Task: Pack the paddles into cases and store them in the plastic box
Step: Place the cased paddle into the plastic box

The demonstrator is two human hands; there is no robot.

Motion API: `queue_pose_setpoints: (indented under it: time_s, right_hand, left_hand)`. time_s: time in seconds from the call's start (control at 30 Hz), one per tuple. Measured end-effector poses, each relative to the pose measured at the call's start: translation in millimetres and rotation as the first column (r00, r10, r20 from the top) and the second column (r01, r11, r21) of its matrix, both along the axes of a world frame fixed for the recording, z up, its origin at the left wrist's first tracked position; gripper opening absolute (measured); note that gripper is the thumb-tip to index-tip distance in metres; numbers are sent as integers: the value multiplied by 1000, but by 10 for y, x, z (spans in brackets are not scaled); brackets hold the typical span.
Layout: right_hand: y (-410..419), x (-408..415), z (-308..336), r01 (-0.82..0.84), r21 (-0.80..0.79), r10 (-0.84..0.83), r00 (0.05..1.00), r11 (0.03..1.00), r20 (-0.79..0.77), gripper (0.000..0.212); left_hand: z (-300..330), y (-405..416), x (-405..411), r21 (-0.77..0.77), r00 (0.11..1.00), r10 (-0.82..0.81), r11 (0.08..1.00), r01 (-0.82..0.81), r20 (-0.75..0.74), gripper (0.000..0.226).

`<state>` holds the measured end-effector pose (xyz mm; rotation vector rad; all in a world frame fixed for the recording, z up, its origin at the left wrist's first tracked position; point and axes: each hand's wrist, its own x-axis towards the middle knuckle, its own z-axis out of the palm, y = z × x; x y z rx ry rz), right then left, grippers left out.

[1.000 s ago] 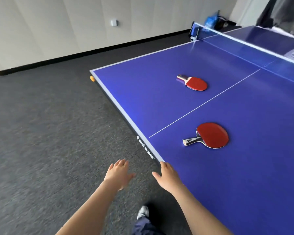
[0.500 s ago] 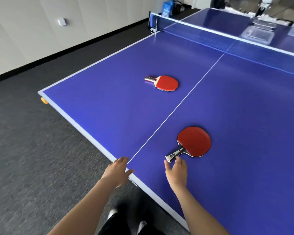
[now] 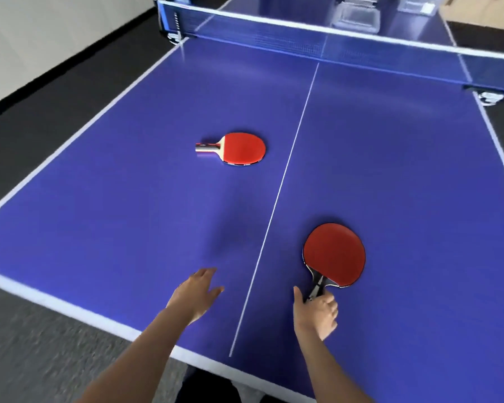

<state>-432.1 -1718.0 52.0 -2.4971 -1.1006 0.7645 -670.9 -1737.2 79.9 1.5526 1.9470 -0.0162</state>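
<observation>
A single wide-angle head camera looks forward and down from the near end of the blue table-tennis table (image 3: 390,175), facing along its white centre line toward the blue mesh net (image 3: 332,42). Both forearms reach in from the bottom edge, close to the lens.

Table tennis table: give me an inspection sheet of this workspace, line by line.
Surface: blue table tennis table with white lines, net stretched across the far end.
Job's things: near paddle, red face up, right of the centre line; far paddle, red face up, left of it, handle pointing left. No cases seen.
Clutter: clear plastic containers beyond the net, blurred.
Hands: right hand grips the near paddle's handle; left hand open above the table, holding nothing.
Cables: nothing seen.
Surroundings: dark carpet, light wall on the left.
</observation>
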Motion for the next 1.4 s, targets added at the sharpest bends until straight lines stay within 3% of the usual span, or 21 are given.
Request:
queue_pose_setpoints:
  time_s: [0.23, 0.5, 0.7, 0.87, 1.03, 1.2, 1.3, 1.4]
  right_hand:
    - [215, -372, 18, 314, 20, -311, 946, 949, -86, 33]
    - [665, -962, 134, 593, 178, -539, 796, 785, -275, 27]
    - [1118, -1255, 218, 626, 279, -552, 777, 728, -303, 25]
    - [1469, -1352, 223, 620, 312, -547, 783, 720, -296, 27]
    - [1754, -1367, 184, 604, 339, -535, 797, 721, -281, 26]
    - [1937, -1393, 110, 583, 341, -515, 812, 738, -274, 25]
    - [2008, -1418, 78, 573, 332, -502, 818, 749, -281, 24]
    - [2027, -1438, 79, 562, 329, -480, 824, 759, -301, 23]
  left_hand:
    - [-93, 715, -782, -33, 991, -125, 991, 127, 54, 59]
    - [-85, 1647, -1291, 111, 990, -108, 989, 98, 90, 54]
    - [-30, 2656, -1639, 295, 993, -71, 955, 41, 93, 59]
    - [-155, 3466, -1878, 347, 996, -46, 938, 17, 75, 68]
    - [-388, 4023, -1945, 295, 997, -38, 956, 15, 74, 72]
    - [-528, 4359, -1902, 316, 991, -137, 939, 135, -16, 44]
    - [-526, 4441, -1913, 218, 981, -177, 963, 156, 79, 27]
    - [-481, 4352, -1902, 89, 966, -196, 979, 183, 167, 27]
